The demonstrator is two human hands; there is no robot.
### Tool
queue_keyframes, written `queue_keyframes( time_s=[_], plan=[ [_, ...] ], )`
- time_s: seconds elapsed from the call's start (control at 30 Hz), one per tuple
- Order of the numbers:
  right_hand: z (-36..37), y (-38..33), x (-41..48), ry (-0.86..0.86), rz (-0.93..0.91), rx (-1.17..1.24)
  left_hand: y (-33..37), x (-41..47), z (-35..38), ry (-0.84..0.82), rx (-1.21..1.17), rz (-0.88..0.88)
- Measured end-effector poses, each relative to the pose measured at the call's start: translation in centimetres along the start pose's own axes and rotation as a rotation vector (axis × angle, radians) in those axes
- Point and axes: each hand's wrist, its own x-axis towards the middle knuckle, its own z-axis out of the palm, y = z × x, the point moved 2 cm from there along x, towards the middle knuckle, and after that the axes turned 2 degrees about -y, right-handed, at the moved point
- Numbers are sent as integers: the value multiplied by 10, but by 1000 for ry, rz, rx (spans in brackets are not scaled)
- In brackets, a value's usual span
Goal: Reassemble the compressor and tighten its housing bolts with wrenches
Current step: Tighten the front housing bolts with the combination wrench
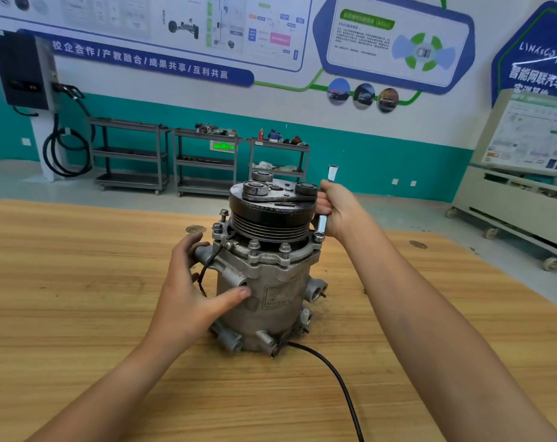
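Where it stands on end near the middle of the wooden table (79, 282), pulley (271, 215) uppermost, the compressor (271, 301) reads as a heavy, rigid cast-metal body, unlikely to slide yet tall enough to rock under wrench load (a judgement from its bulk and thick lugs). Left hand (188, 282): fingers spread over the left flank, thumb pressed flat to the barrel, a sound bracing place. Right hand (341, 212): fingers curled round a wrench (332, 173) held upright at the pulley's right edge, its lower end at a flange bolt (318, 236). Bolt heads are small and hard; the tool probably needs square seating to avoid slipping.
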Motion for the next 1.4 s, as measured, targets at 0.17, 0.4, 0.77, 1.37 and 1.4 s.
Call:
queue_keyframes(
  time_s=[0.17, 0.4, 0.77, 1.37, 1.4],
  plan=[
    [-10, -1, -8, 60, -82, 174, 0, 0, 0, 2, -8, 5],
    [-24, 1, -26, 227, -357, 295, -3, 1, 0, 16, 2, 12],
    [-31, 31, -76, 309, -1032, 85, -2, -1, 2, 15, 43, 14],
    [-25, 81, -88, -43, -1835, -968, -3, 0, 2, 23, 33, 17],
    [-25, 82, -88, -52, -1823, -983, -3, 0, 1, 24, 33, 17]
  ],
)
